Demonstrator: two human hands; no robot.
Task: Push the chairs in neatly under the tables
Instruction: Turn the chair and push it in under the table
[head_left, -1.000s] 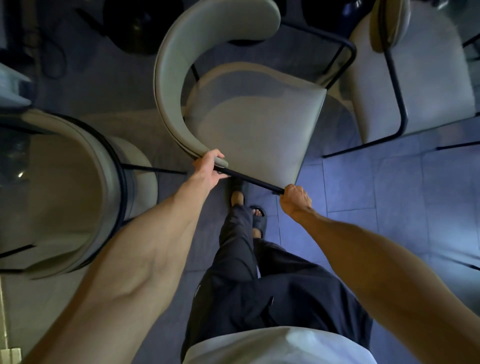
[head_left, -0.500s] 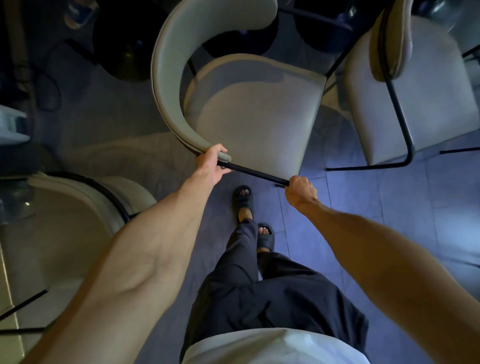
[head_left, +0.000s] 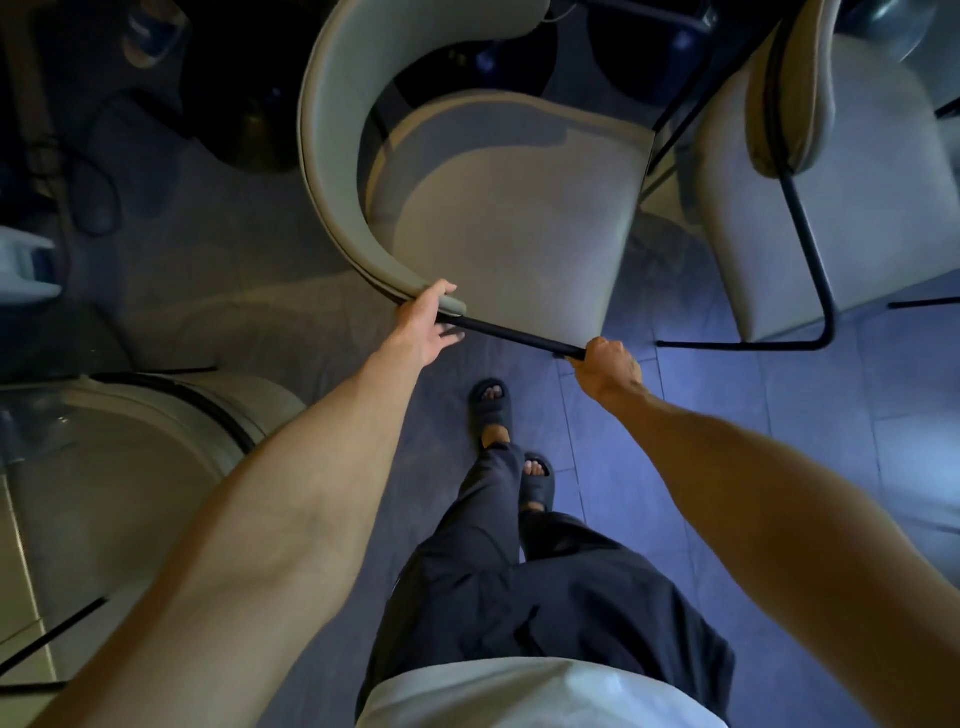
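Black bar (head_left: 511, 335) spans centre frame: left hand (head_left: 423, 325) loosely clasps its left end, right hand (head_left: 605, 364) is fisted round its right end. Chair (head_left: 509, 208) sits just beyond, upper centre, both hands about equally near.

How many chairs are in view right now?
3: the middle chair, held by the left hand and right hand; the right chair, upper right; the left chair, lower left, partly cut off. More may be out of frame.

Three chairs — middle chair (head_left: 519, 218), right chair (head_left: 857, 208), lower-left chair (head_left: 260, 400); two hands — left hand (head_left: 423, 325), right hand (head_left: 605, 364); two sandals (head_left: 491, 400).
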